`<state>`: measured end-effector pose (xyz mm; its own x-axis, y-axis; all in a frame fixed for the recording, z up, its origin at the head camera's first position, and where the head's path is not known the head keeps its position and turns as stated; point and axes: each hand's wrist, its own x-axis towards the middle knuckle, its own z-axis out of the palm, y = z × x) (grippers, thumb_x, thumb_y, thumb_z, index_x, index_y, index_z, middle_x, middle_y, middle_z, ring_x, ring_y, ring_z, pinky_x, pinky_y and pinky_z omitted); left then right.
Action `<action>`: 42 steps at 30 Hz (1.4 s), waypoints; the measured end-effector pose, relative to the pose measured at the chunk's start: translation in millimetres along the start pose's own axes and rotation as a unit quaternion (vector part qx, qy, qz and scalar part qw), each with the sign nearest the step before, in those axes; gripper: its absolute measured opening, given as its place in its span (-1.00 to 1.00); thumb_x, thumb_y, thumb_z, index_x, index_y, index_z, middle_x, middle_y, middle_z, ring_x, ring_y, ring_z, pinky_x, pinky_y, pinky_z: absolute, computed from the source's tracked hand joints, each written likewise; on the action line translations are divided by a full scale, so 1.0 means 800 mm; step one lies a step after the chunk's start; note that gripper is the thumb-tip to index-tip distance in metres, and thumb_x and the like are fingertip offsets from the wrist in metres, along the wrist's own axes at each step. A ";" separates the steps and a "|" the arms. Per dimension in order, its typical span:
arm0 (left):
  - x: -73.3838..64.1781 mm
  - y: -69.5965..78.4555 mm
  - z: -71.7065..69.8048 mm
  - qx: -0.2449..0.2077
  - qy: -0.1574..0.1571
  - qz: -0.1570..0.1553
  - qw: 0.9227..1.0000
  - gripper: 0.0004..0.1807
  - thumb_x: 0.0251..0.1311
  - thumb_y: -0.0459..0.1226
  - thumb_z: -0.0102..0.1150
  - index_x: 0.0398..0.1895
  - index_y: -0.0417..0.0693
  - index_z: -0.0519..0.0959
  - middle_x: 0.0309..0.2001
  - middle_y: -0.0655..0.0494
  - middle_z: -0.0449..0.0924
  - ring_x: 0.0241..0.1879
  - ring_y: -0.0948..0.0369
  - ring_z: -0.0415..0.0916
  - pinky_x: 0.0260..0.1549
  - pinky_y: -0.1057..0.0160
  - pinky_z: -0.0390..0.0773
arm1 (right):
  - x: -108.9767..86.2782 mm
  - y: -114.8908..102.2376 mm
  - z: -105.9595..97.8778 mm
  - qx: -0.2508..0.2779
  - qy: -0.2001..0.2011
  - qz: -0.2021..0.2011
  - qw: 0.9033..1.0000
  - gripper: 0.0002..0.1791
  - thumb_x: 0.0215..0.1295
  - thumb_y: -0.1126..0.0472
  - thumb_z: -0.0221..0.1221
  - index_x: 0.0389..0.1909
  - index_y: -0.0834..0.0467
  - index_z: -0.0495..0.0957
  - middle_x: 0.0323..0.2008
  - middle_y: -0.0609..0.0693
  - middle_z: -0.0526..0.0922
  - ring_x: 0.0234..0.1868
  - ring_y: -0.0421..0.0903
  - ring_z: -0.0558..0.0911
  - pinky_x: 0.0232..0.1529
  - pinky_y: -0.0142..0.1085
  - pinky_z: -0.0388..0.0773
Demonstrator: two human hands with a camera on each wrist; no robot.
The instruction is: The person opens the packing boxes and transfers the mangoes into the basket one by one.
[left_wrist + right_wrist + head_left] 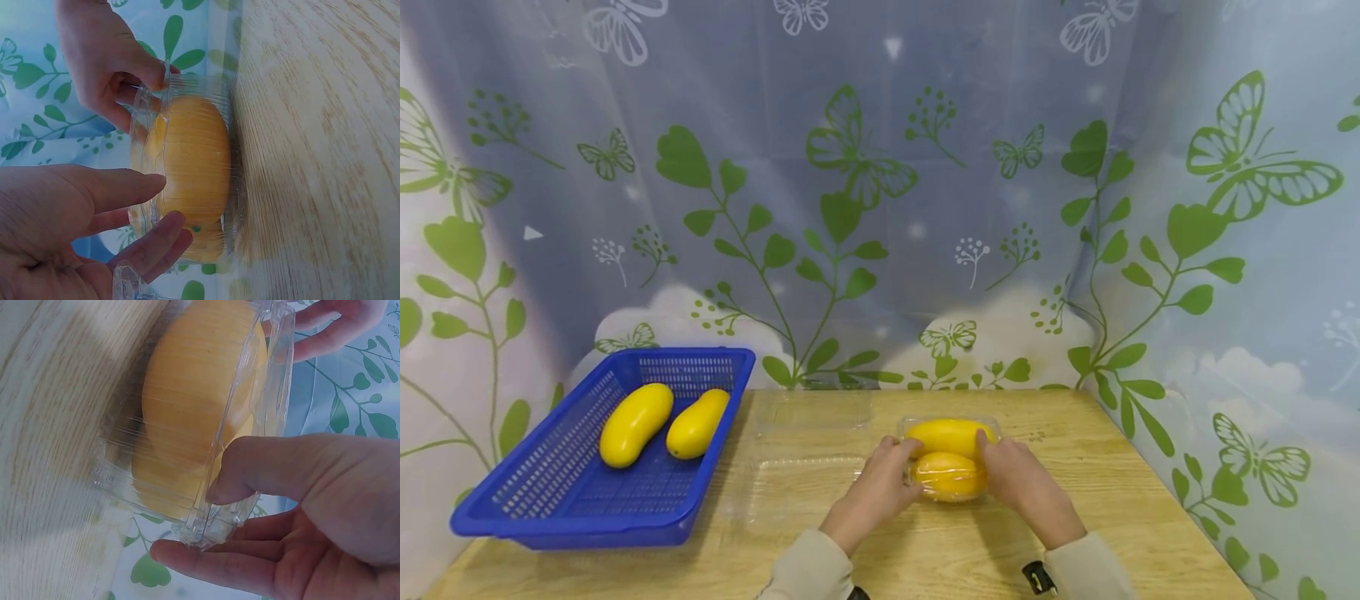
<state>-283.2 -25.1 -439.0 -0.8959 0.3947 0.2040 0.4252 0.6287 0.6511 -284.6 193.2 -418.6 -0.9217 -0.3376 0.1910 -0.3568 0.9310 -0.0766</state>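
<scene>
In the head view, a clear plastic hinged box (955,497) sits on a pale wood-grain table (1097,467), to the right of the middle, with a long glossy yellow fruit (942,436) at its back and a rounder-looking yellow-orange fruit (951,473) in front. The left hand (878,485) is at the box's left end and the right hand (1024,483) at its right end, both below beige cuffs (1092,568). To the left lies see-through plastic packaging (808,459), then a blue perforated plastic basket (617,525) holding two smooth oblong yellow fruits (636,425). Behind hangs a grey-blue curtain printed with green leaves and butterflies (880,292). In the left wrist view, the left hand's thumb lies along the box's upper side, apart from the fingers, which reach round the near end; whether they pinch the plastic I cannot tell. Across the box, the right hand pinches its rim. The right wrist view shows that right thumb pressing the rim at a corner from above, fingers underneath, and the left hand's fingers at the far end.
</scene>
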 end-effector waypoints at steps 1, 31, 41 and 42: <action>0.000 0.000 0.000 -0.001 0.000 0.000 1.000 -0.40 0.17 -0.46 0.38 0.32 -0.21 0.50 0.18 -0.25 0.47 -0.23 0.19 0.41 -0.32 0.28 0.55 | 0.000 0.000 0.000 -0.003 0.002 -0.002 1.000 -0.36 0.10 0.62 0.25 0.29 0.51 0.42 -0.49 0.32 0.59 -0.60 -0.01 0.44 -0.54 -0.20 0.51; 0.003 -0.002 -0.005 0.013 0.007 -0.007 1.000 -0.37 0.13 -0.39 0.45 0.31 -0.25 0.51 0.14 -0.25 0.53 -0.16 0.16 0.48 -0.15 0.16 0.66 | 0.000 0.022 -0.027 0.106 -0.070 0.063 0.990 -0.09 0.14 0.49 0.25 0.55 0.32 0.13 0.12 0.46 0.60 -0.10 0.28 0.67 -0.29 -0.03 0.59; 0.003 -0.003 -0.005 0.012 0.007 -0.017 1.000 -0.37 0.13 -0.36 0.44 0.32 -0.24 0.52 0.16 -0.24 0.55 -0.04 0.10 0.53 -0.06 0.09 0.69 | 0.001 0.070 -0.007 0.336 -0.144 0.116 0.923 0.03 0.38 0.23 0.27 0.59 0.46 -0.21 0.27 0.59 0.43 -0.22 0.16 0.71 -0.17 -0.01 0.72; 0.003 -0.003 -0.005 0.011 0.009 -0.016 1.000 -0.37 0.13 -0.36 0.45 0.31 -0.25 0.52 0.15 -0.24 0.55 -0.03 0.08 0.53 -0.05 0.08 0.70 | 0.002 0.074 -0.004 0.367 -0.151 0.116 0.910 0.02 0.39 0.24 0.26 0.58 0.47 -0.23 0.26 0.59 0.43 -0.27 0.10 0.70 -0.19 -0.03 0.74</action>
<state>-287.0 -28.0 -437.3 -0.9112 0.3623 0.1960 0.3987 0.6561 0.6408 -306.5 248.3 -420.1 -0.9454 -0.2693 -0.1838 -0.0498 0.6763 -0.7349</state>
